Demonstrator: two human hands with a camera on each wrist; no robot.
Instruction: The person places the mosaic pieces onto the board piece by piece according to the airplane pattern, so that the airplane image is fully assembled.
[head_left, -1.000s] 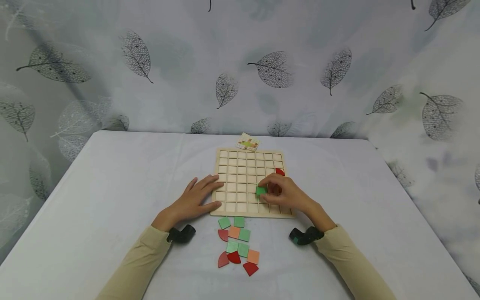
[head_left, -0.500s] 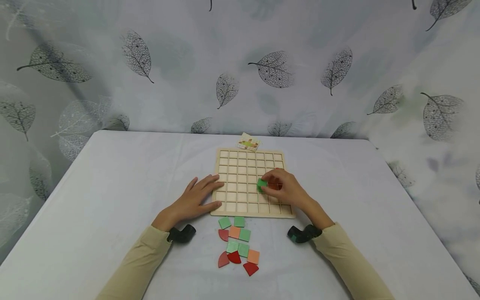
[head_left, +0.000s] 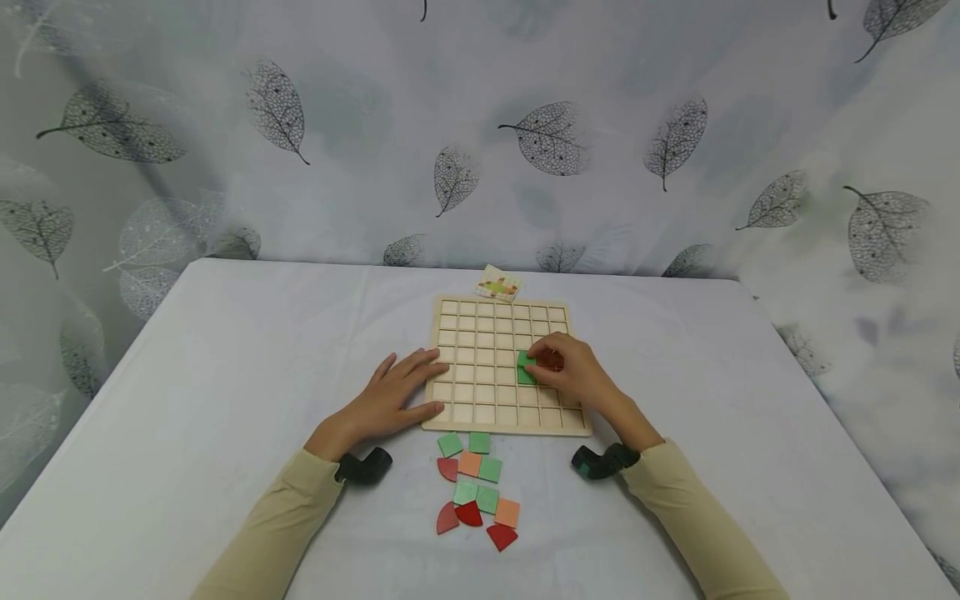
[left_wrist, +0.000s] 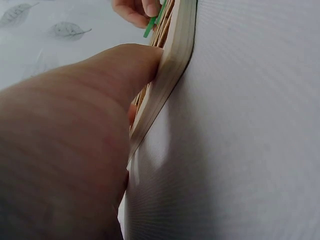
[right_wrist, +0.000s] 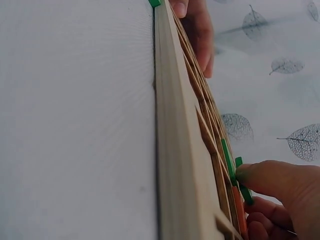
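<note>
A wooden grid board lies on the white-covered table. My left hand, fingers spread, rests on its left edge; in the left wrist view the thumb touches the wooden rim. Over the board's right half, my right hand pinches a green square tile between thumb and fingers, tilted. Another green tile is at the board just nearer the body. An orange piece shows beside the green ones in the right wrist view. The right hand hides cells behind it.
Several loose green squares, orange squares and red quarter-circles lie in front of the board. A small printed card sits against the far edge. A leaf-patterned cloth hangs behind the table.
My right hand has shifted slightly away from the body with a green tile, and a second green tile now shows on its near side. The red piece became hidden. My left hand stayed put.
</note>
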